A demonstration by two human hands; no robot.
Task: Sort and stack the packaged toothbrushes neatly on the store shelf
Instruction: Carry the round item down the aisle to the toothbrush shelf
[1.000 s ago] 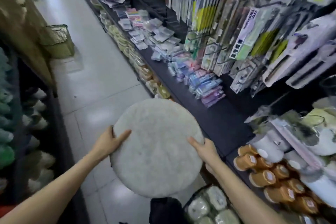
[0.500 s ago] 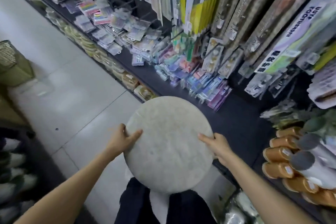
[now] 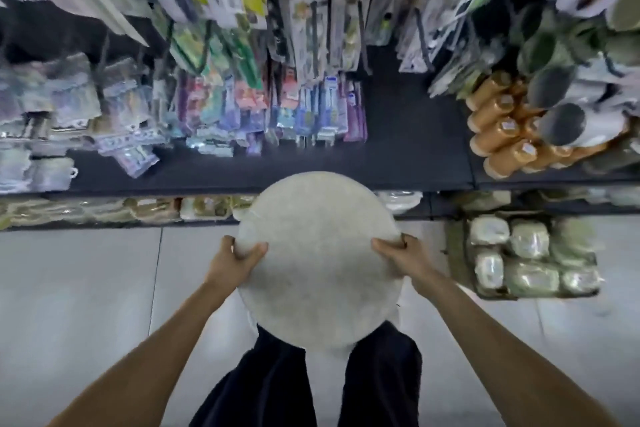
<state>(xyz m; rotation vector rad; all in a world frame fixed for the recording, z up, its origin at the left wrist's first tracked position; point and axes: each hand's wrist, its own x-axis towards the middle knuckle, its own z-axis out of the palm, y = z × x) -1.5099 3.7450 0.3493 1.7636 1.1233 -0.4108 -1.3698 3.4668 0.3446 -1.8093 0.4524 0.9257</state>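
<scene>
I hold a round pale grey cushioned stool seat (image 3: 318, 260) low in front of me, above my dark trousers. My left hand (image 3: 239, 256) grips its left rim, thumb curled over the top. My right hand (image 3: 398, 253) grips the right rim the same way. Straight ahead, packaged toothbrushes (image 3: 287, 111) in pink, blue and purple cards lie side by side on the black shelf (image 3: 408, 156). More long toothbrush packs (image 3: 311, 21) hang on hooks above them.
Orange-capped bottles (image 3: 498, 135) and grey rolls crowd the shelf at right. Loose clear packets (image 3: 114, 121) lie at left. A lower shelf holds wrapped goods (image 3: 145, 208), and a crate of wrapped bundles (image 3: 526, 253) stands on the tiled floor (image 3: 86, 288) at right.
My view has swung to face the shelf squarely. The stool seat came lower and nearer the shelf edge, and both hands shifted from flat on its sides to gripping the rim.
</scene>
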